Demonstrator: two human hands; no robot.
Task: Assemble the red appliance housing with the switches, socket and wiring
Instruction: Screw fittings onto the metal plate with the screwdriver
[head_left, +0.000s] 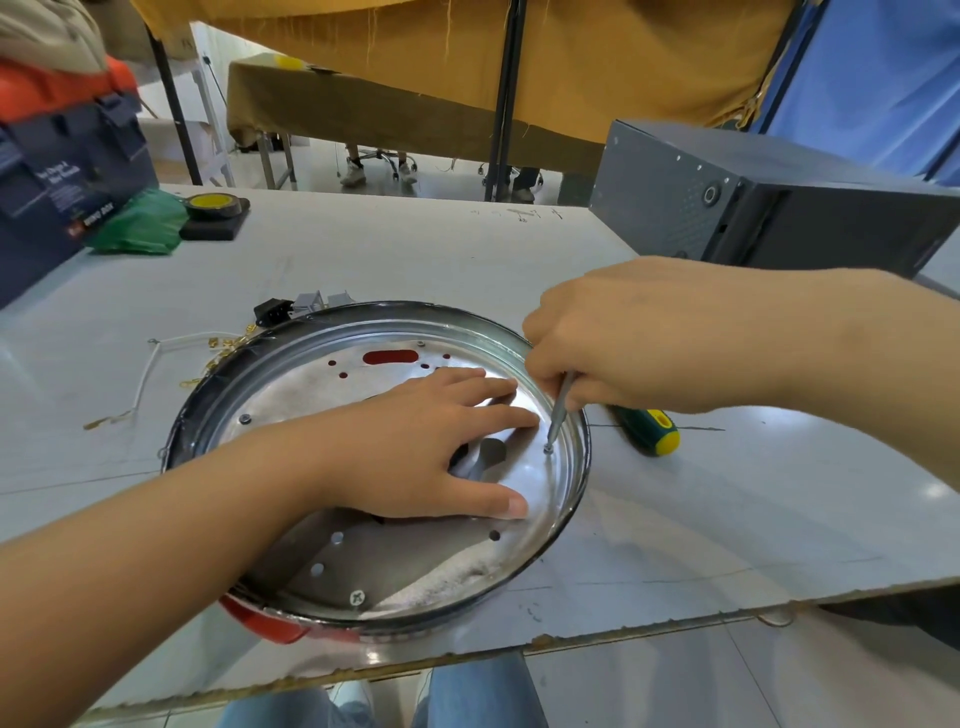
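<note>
**Inspector:** At the near edge of the white table (415, 249) sits the red appliance housing (265, 621), its shiny metal base plate (395, 566) facing up inside the dark rim. Your left hand (415, 447) lies flat on that plate, fingers straight and spread; I judge you are pressing it down so it cannot turn under the tool.

**Operator:** And the right?

**Inspector:** Your right hand (649, 338) is curled round the steel shaft of a screwdriver (558, 410), pinching it low. The tip stands on a screw (548, 448) near the right rim, just beside your left fingertips. Gripping that close to the tip probably serves to steady the bit, not to give torque.

**Operator:** What remains?

**Inspector:** Two other screws show seated: one at the near edge (357, 597), one on the left (244, 418). A second screwdriver with a green and yellow handle (649, 428) lies just right of the housing. Beyond the far rim, untouched, lie a black socket (270, 312), grey switches (322, 301) and a white wire (150, 374) with brass terminals (228, 348). By my judgement, the electrical fitting is not yet done. Further back stand a roll of tape (215, 205) and a grey metal box (753, 208).
</note>
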